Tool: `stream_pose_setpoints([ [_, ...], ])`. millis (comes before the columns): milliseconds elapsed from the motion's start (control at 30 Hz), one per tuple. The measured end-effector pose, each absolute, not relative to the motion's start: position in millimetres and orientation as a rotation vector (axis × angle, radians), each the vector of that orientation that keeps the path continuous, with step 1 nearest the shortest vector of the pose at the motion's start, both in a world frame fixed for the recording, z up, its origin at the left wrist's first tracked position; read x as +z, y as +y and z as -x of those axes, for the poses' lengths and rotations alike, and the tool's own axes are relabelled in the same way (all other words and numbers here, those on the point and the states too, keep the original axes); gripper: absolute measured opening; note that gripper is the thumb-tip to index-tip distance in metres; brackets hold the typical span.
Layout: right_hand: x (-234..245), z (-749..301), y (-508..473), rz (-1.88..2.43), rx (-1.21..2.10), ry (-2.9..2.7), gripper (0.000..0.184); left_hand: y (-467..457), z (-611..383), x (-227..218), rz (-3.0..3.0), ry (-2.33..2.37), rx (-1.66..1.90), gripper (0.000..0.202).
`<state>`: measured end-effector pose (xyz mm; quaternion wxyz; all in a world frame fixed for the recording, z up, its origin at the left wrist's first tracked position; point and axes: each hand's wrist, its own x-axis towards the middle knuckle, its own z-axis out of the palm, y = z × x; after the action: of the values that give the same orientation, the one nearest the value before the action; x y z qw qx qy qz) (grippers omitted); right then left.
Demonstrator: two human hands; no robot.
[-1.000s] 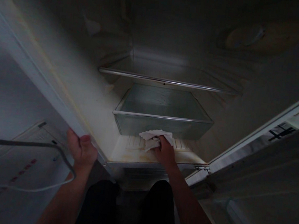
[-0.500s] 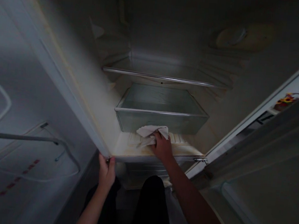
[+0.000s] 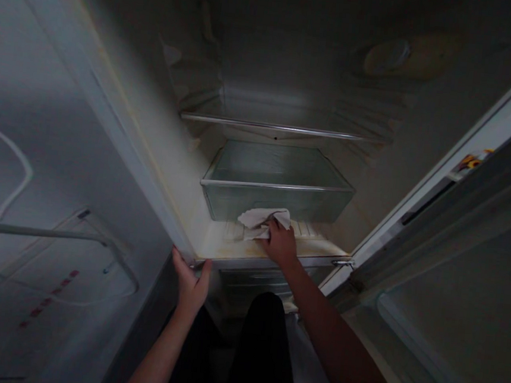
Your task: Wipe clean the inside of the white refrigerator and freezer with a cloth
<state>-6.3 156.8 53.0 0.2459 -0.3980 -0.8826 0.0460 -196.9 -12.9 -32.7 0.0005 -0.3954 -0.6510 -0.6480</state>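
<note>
Inside an open, dim refrigerator, my right hand [image 3: 281, 244] is closed on a crumpled white cloth [image 3: 262, 219]. The cloth lies against the pale, stained floor [image 3: 227, 250] of the compartment, just in front of a clear drawer [image 3: 276, 202]. My fingertips are partly hidden in its folds. At the lower left corner of the refrigerator frame [image 3: 163, 225], my left hand [image 3: 191, 282] rests on the edge with thumb and fingers spread apart. Nothing loose shows in that hand.
A glass shelf with a metal front rim [image 3: 283, 127] spans the space above the drawer. The open door [image 3: 465, 293] stands on the right, near a metal hinge [image 3: 343, 263]. A lower compartment [image 3: 252, 280] sits below the ledge. On the left hangs a pale cable [image 3: 20, 162].
The view has shifted slightly. My left hand's thumb has spread wider from the fingers along the frame's edge. My right hand keeps the cloth at nearly the same spot on the compartment floor.
</note>
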Motion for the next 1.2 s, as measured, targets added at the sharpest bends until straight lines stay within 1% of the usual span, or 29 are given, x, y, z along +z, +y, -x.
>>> stream_pose_setpoints([
  [133,54,4,156,1.070,0.124,-2.402,0.036,-14,188,-32,1.270,-2.136,-1.978,0.112],
  [467,51,6,159,1.123,0.153,-2.420,0.038,-13,201,-45,1.302,-2.298,-1.887,0.112],
  [667,52,10,161,1.135,0.150,-2.422,0.040,-14,200,-43,1.292,-2.383,-1.839,0.119],
  [867,58,13,161,1.139,0.168,-2.450,0.048,-16,199,-38,1.280,-2.424,-1.840,0.121],
  [1067,57,12,160,1.133,0.121,-2.453,0.045,-17,201,-33,1.300,-2.377,-1.885,0.121],
  [1133,57,9,160,1.129,0.126,-2.443,0.045,-21,190,-30,1.244,-2.421,-1.924,0.125],
  [1200,57,6,160,1.089,0.155,-2.439,0.044,-29,170,-26,1.166,-2.534,-1.949,0.122],
])
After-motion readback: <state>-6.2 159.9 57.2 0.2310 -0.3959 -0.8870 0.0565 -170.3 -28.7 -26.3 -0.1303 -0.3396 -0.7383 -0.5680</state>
